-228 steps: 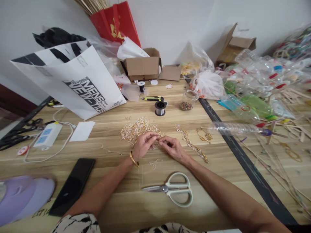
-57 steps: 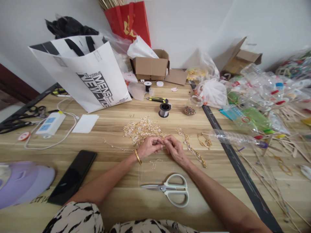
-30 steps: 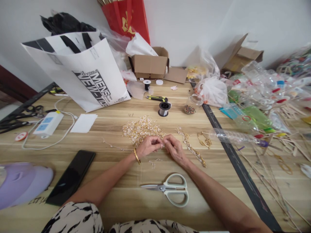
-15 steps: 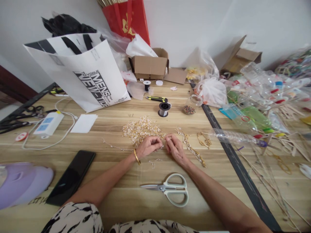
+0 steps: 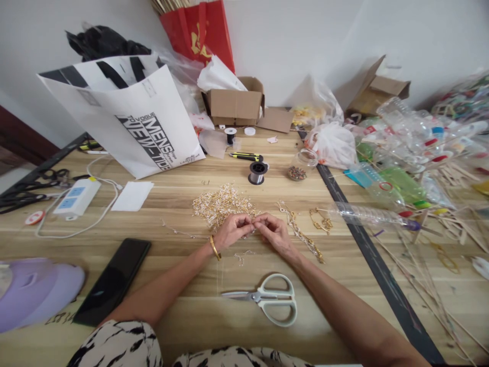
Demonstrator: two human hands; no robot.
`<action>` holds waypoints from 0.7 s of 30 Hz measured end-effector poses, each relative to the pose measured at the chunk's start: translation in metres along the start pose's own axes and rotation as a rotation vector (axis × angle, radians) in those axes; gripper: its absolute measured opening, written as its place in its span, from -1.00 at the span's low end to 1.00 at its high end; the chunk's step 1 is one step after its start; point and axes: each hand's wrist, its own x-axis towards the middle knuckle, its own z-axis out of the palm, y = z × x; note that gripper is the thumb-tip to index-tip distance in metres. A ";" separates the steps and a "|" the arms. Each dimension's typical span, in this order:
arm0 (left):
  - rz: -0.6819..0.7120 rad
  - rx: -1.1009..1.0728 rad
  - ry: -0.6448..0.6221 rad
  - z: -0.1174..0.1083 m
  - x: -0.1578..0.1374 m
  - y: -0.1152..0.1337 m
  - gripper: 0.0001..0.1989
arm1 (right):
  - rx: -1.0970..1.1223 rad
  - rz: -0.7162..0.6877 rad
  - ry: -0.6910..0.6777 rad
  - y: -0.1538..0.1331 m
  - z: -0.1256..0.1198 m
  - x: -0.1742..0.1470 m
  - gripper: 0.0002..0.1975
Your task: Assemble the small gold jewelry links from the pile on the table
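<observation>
My left hand (image 5: pixel 234 230), with a gold bangle (image 5: pixel 215 247) at its wrist, is pinched closed. A few small shiny beads glint just under its fingertips, apparently part of a thin beaded strand (image 5: pixel 183 233) running left along the table. Fingertip to fingertip with it, my right hand (image 5: pixel 274 233) is closed in a pinch too; whatever it grips is too small to make out. Just beyond both hands lies a heap of gold and clear beads (image 5: pixel 221 201). A short beaded piece (image 5: pixel 241 257) lies below them, near light-handled scissors (image 5: pixel 277 299). Beaded gold chains (image 5: pixel 300 234) rest to the right.
Behind the heap stand a wire spool (image 5: pixel 257 173), a utility knife (image 5: pixel 246 156) and a jar of small brown bits (image 5: pixel 298 172). A phone (image 5: pixel 112 280), white paper (image 5: pixel 132 196) and a white paper bag (image 5: pixel 130 122) are leftward. Plastic bottles (image 5: pixel 405 127) crowd the right.
My right hand has moved slightly left, away from the edge of the bead heap, and its fingertips now meet those of my left hand. The left hand stays nearly still.
</observation>
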 end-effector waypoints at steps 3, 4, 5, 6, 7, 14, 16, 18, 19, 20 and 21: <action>-0.006 0.004 0.004 -0.001 0.000 -0.001 -0.76 | 0.057 0.028 -0.010 -0.001 -0.001 0.001 -0.75; -0.008 0.007 0.003 -0.001 0.000 -0.001 -0.76 | 0.075 0.037 -0.011 -0.001 -0.002 0.002 -0.75; -0.009 0.009 0.001 -0.001 0.000 -0.002 -0.76 | 0.095 0.045 -0.014 -0.001 -0.002 0.002 -0.75; -0.010 0.010 0.000 -0.002 0.000 -0.002 -0.76 | 0.116 0.053 -0.019 0.000 -0.002 0.003 -0.75; -0.011 0.009 -0.002 -0.002 0.000 -0.003 -0.76 | 0.135 0.059 -0.027 0.000 -0.002 0.003 -0.76; -0.010 -0.006 -0.014 -0.002 0.000 -0.005 -0.76 | 0.178 0.061 -0.072 0.006 -0.004 0.006 -0.81; -0.007 -0.010 -0.022 -0.002 0.000 -0.004 -0.77 | 0.175 0.063 -0.083 0.008 -0.005 0.006 -0.80; -0.003 -0.005 -0.027 -0.001 0.000 -0.004 -0.77 | 0.173 0.061 -0.084 0.008 -0.005 0.006 -0.79; -0.001 0.000 -0.027 -0.001 0.000 -0.003 -0.77 | 0.169 0.062 -0.085 0.008 -0.005 0.006 -0.79; 0.001 0.008 -0.025 -0.001 0.001 -0.003 -0.77 | 0.166 0.063 -0.085 0.008 -0.005 0.006 -0.78; 0.002 0.018 -0.023 0.000 0.001 -0.003 -0.77 | 0.164 0.066 -0.085 0.007 -0.005 0.006 -0.78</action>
